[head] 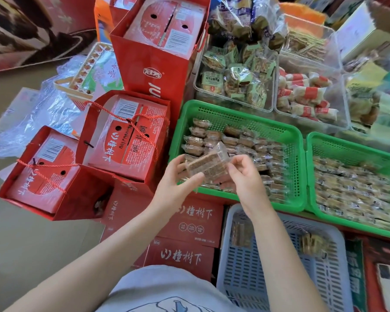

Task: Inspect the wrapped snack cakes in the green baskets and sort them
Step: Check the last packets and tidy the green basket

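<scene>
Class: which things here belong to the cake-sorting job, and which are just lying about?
Job: left hand, right hand, wrapped snack cake, left green basket, right green basket, grey basket.
Lying about: red gift bags, clear bins.

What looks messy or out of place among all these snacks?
Nothing looks spilled or damaged. The cakes lie in rows in the left green basket, and both hands, left and right, hold one wrapped cake above it. Only crumpled clear plastic bags on the floor look untidy.
</scene>
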A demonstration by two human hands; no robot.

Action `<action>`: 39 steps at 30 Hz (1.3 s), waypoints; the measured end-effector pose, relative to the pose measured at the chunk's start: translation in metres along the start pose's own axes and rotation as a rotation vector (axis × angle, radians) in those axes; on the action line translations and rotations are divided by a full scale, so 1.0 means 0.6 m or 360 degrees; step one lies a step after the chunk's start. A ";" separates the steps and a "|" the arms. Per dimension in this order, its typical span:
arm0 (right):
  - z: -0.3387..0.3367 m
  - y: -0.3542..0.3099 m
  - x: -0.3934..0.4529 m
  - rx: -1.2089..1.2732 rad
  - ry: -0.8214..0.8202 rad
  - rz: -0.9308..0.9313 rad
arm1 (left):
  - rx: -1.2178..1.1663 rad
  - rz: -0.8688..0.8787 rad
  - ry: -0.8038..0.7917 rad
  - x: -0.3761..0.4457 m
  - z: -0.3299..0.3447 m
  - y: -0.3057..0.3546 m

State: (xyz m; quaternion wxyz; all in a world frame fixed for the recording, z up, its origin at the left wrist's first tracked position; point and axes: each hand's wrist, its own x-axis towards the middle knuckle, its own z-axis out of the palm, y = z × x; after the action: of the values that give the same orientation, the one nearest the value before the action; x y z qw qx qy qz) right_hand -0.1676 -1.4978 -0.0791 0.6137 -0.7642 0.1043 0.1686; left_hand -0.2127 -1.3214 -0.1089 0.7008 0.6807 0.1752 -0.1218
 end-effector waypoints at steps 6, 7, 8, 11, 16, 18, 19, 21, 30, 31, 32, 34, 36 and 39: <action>-0.001 0.011 -0.051 0.0077 0.0093 0.0140 | -0.0761 -0.0294 -0.0266 -0.032 0.012 0.040; -0.004 0.011 -0.059 0.0111 0.0074 0.0132 | -0.0822 -0.0332 -0.0318 -0.039 0.011 0.043; -0.006 0.011 -0.067 0.0132 0.0071 0.0102 | -0.0878 -0.0364 -0.0358 -0.047 0.010 0.046; -0.014 0.010 -0.086 0.0145 0.0167 -0.0029 | -0.1038 -0.0400 -0.0361 -0.066 0.008 0.048; -0.019 0.001 -0.119 0.0424 0.0196 -0.0126 | -0.1116 -0.0529 -0.0227 -0.083 0.010 0.046; -0.022 -0.003 -0.136 0.0452 0.0105 -0.0201 | -0.1109 -0.0568 -0.0167 -0.087 0.009 0.047; -0.023 -0.004 -0.144 0.0413 0.0069 -0.0231 | -0.1089 -0.0576 -0.0145 -0.089 0.009 0.049; -0.023 -0.004 -0.157 0.0211 0.0102 -0.0286 | -0.1026 -0.0580 -0.0111 -0.093 0.008 0.051; -0.035 0.020 -0.181 -0.0337 0.0498 -0.0428 | -0.0643 -0.0333 -0.0022 -0.112 0.015 0.041; -0.037 0.027 -0.178 -0.0380 0.0474 -0.0396 | -0.0652 -0.0285 -0.0024 -0.116 0.017 0.043; -0.037 0.031 -0.177 -0.0345 0.0418 -0.0326 | -0.0638 -0.0237 -0.0012 -0.119 0.019 0.044; -0.031 0.039 -0.178 -0.0268 0.0342 -0.0186 | -0.0480 -0.0111 0.0097 -0.124 0.024 0.046; -0.026 0.044 -0.180 -0.0399 0.0504 -0.0225 | -0.0213 0.0066 0.0270 -0.127 0.028 0.046; -0.016 0.025 -0.201 -0.0299 0.0362 -0.0340 | 0.0273 0.0473 0.0490 -0.133 0.030 0.041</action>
State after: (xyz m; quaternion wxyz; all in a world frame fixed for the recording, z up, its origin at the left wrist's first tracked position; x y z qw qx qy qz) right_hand -0.2827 -1.5162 -0.0443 0.5384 -0.8390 0.0751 0.0239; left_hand -0.2735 -1.3434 -0.0535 0.6156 0.7667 0.1668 0.0737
